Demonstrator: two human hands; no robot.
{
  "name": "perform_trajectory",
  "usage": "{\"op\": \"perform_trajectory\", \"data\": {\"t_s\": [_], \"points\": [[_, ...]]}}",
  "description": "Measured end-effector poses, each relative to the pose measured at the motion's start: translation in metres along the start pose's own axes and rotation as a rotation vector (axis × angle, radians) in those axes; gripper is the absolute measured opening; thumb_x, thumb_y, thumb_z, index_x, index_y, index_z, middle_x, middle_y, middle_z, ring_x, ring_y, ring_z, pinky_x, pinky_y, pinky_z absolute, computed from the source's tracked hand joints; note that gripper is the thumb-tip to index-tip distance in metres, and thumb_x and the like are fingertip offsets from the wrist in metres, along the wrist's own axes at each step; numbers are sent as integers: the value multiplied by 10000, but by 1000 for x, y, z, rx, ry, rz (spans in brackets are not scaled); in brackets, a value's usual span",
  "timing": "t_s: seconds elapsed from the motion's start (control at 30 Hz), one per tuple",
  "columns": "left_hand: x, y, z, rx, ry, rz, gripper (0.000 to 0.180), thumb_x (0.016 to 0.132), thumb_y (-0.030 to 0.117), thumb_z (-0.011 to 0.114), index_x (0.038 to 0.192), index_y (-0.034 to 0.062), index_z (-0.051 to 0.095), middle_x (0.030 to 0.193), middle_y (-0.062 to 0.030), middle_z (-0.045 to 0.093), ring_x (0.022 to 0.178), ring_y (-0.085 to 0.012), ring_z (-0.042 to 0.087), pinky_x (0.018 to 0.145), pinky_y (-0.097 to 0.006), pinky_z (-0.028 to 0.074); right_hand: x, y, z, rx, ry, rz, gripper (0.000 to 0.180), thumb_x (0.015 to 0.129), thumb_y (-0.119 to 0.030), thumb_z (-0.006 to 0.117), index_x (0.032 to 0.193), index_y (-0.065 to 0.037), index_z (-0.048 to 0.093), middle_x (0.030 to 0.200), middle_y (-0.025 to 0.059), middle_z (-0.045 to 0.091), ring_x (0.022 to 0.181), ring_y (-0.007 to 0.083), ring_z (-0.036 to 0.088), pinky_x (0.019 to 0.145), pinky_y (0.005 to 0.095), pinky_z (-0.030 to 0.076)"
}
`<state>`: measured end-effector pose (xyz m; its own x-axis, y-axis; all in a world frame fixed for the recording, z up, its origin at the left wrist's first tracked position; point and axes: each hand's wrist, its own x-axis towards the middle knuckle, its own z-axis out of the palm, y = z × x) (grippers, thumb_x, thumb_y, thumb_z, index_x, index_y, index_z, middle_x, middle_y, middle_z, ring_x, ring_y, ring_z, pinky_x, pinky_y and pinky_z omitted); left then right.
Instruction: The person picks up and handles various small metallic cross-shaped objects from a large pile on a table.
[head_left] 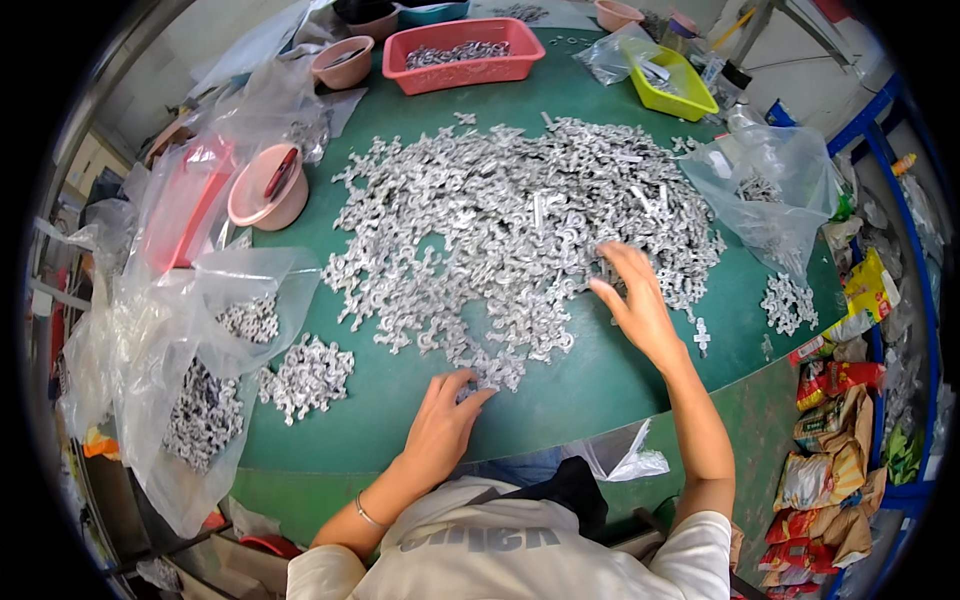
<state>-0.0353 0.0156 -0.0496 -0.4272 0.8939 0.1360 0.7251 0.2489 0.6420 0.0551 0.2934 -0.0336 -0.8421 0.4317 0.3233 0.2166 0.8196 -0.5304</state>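
A wide heap of small silvery metal parts [510, 225] covers the middle of a green table [580, 385]. My left hand [445, 420] rests at the heap's near edge, its fingertips pinched on a few metal parts [470, 390]. My right hand [630, 295] lies flat on the heap's right side, fingers spread among the pieces, holding nothing that I can see. A smaller pile of the same parts [308, 375] lies apart at the left.
Clear plastic bags [190, 330] holding more parts crowd the left edge, another bag [775, 185] stands at the right. A red basket [465, 55], yellow basket [672, 80] and pink bowls [268, 190] ring the far side. Snack wrappers [835, 440] pile up at the right.
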Motion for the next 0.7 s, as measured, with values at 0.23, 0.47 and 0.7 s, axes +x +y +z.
{"op": "perform_trajectory", "data": {"t_s": [0.23, 0.47, 0.7], "points": [[11, -17, -11, 139, 38, 59, 281, 680, -53, 522, 951, 10, 560, 1096, -159, 446, 1018, -340, 425, 839, -389, 392, 12, -39, 62, -17, -105, -141, 672, 740, -418, 596, 1272, -86, 355, 1310, 225, 263, 1224, 392, 233, 990, 469, 209], [52, -3, -23, 144, 122, 102, 455, 717, 41, 596, 1148, 34, 449, 1180, -171, 411, 1076, -361, 395, 896, -416, 355, -27, -62, 61, 163, -18, -94, 549, 669, -183, 689, 1153, -59, 461, 1256, 198, 331, 1131, 385, 339, 932, 424, 316], [73, -16, -6, 129, -50, 214, 488, 745, 64, 577, 1206, 54, 419, 1252, -161, 379, 1132, -365, 365, 922, -419, 352, -49, -67, 56, 142, 29, -318, 289, 684, 6, 616, 965, -33, 560, 1097, 147, 475, 1074, 367, 418, 885, 431, 374]]}}
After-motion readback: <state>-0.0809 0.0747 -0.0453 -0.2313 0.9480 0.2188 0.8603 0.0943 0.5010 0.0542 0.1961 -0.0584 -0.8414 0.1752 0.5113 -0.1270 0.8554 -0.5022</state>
